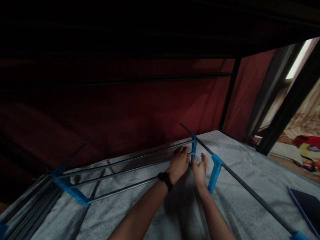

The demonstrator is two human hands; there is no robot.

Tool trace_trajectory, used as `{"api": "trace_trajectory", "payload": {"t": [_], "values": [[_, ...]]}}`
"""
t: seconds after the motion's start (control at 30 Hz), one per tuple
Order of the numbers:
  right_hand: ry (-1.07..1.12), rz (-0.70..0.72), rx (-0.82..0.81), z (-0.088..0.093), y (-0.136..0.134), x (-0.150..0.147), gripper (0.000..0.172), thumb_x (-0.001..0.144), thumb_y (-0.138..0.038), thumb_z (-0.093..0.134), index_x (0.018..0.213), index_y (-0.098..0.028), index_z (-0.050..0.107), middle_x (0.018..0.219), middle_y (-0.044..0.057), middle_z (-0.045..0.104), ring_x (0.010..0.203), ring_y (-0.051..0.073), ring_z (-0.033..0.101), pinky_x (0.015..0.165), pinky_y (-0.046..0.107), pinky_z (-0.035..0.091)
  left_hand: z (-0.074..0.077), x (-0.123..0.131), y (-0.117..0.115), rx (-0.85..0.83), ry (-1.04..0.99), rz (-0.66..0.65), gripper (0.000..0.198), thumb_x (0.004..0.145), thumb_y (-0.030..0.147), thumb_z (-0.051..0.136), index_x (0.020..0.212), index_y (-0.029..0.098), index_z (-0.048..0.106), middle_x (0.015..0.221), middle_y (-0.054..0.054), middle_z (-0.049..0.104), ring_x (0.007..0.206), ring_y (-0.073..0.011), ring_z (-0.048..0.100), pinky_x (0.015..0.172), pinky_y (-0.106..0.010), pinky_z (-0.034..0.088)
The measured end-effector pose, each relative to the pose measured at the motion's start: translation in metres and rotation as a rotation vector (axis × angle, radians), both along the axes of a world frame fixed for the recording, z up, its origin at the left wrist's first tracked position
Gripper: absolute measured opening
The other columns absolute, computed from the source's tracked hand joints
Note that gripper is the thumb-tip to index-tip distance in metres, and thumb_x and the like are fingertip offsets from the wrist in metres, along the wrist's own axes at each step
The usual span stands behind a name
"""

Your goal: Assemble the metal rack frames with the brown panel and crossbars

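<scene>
Curling the left hand (179, 162) apparently around the middle grey metal tube (125, 172), with the blue plastic connector (194, 145) just beyond the fingertips; spreading the right hand (200, 169) loosely nearby, without object. Judging the tube light, stiff, perhaps slippery; better to grasp close to the connector.

Wall (150, 110): deep red, running behind the bed and round the corner to my right, sunk in shadow toward the left. Bed frame: black; slim corner post (229, 96), horizontal rail (140, 80) across the wall, thicker slanting post (290, 103) nearer the right. Overhead surface (125, 30): broad, nearly black. Bedding (245, 156): pale grey, creased. Opening (298, 63): narrow, bright, upper right; window or doorway, I cannot tell. Beyond the frame: brown-and-cream patterned fabric (308, 115). Light: dim, brighter rightward.
</scene>
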State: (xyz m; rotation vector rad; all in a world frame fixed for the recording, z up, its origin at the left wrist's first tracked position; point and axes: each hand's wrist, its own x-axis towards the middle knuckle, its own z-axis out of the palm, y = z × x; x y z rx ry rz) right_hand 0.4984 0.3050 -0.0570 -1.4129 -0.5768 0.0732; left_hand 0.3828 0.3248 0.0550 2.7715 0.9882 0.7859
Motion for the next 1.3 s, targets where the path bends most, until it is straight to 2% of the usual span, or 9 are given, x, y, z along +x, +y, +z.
{"api": "trace_trajectory", "payload": {"t": [0.13,0.23,0.47,0.63,0.8,0.9,1.0,1.13,1.3], "values": [[-0.105,0.290,-0.181,0.004,0.012,0.010,0.037,0.078,-0.031,0.050,0.113,-0.020,0.053,0.094,0.006,0.064,0.087,0.020,0.059,0.074,0.029,0.043,-0.007,0.032,0.017,-0.134,0.210,0.001,0.029,0.093,0.025,0.042,0.120,0.017,0.051,0.107,-0.012,0.068,0.099,-0.0232,0.065,0.084,-0.034,0.049],[-0.201,0.321,-0.373,0.006,0.015,0.013,0.035,0.081,-0.028,0.044,0.114,-0.019,0.051,0.077,0.004,0.064,0.068,0.019,0.057,0.058,0.027,0.037,-0.009,0.037,0.023,-0.163,0.294,0.006,0.031,0.096,0.032,0.037,0.123,0.021,0.047,0.100,-0.008,0.071,0.093,-0.0235,0.067,0.079,-0.034,0.049],[-0.284,0.286,-0.477,0.000,0.020,0.020,0.041,0.086,-0.025,0.034,0.125,-0.017,0.045,0.082,0.008,0.066,0.072,0.021,0.060,0.060,0.027,0.036,-0.008,0.040,0.027,-0.110,0.260,0.051,0.030,0.096,0.039,0.039,0.116,0.024,0.053,0.104,-0.007,0.071,0.097,-0.0241,0.066,0.083,-0.035,0.046],[-0.261,0.270,-0.491,0.000,0.019,0.020,0.041,0.085,-0.026,0.036,0.125,-0.020,0.045,0.077,0.004,0.063,0.069,0.019,0.057,0.059,0.027,0.034,-0.012,0.040,0.030,-0.085,0.246,0.044,0.029,0.095,0.038,0.042,0.117,0.025,0.054,0.104,-0.006,0.071,0.097,-0.0236,0.066,0.084,-0.035,0.045],[-0.218,0.335,-0.289,0.006,0.019,0.019,0.025,0.081,-0.028,0.038,0.101,-0.021,0.052,0.081,0.003,0.062,0.072,0.017,0.055,0.063,0.027,0.039,-0.015,0.045,0.028,-0.097,0.252,0.110,0.034,0.095,0.046,0.038,0.111,0.023,0.058,0.097,-0.008,0.072,0.092,-0.0248,0.067,0.081,-0.036,0.046],[-0.251,0.285,-0.206,0.009,0.020,0.020,0.017,0.079,-0.030,0.040,0.085,-0.021,0.052,0.085,0.005,0.061,0.076,0.017,0.052,0.069,0.028,0.040,-0.016,0.046,0.027,-0.095,0.237,0.145,0.039,0.094,0.050,0.037,0.110,0.022,0.059,0.095,-0.009,0.072,0.090,-0.0261,0.068,0.079,-0.037,0.047],[-0.257,0.239,-0.219,0.013,0.019,0.019,0.020,0.079,-0.035,0.043,0.088,-0.020,0.053,0.080,0.004,0.061,0.072,0.017,0.051,0.065,0.028,0.038,-0.017,0.049,0.025,-0.073,0.220,0.144,0.037,0.094,0.045,0.038,0.112,0.020,0.058,0.095,-0.010,0.073,0.091,-0.0265,0.068,0.079,-0.038,0.048],[-0.162,0.323,-0.231,0.019,0.015,0.016,0.021,0.082,-0.039,0.042,0.089,-0.021,0.053,0.070,0.000,0.061,0.065,0.017,0.051,0.059,0.027,0.035,-0.022,0.057,0.024,-0.090,0.213,0.141,0.032,0.095,0.034,0.035,0.102,0.017,0.061,0.093,-0.011,0.073,0.088,-0.0247,0.068,0.078,-0.036,0.048],[-0.151,0.320,-0.270,0.020,0.014,0.022,0.021,0.082,-0.040,0.044,0.090,-0.022,0.053,0.068,0.000,0.061,0.063,0.016,0.052,0.058,0.026,0.035,-0.022,0.061,0.028,-0.105,0.193,0.142,0.029,0.094,0.027,0.036,0.100,0.017,0.062,0.093,-0.010,0.072,0.088,-0.0230,0.068,0.076,-0.034,0.049]]}}
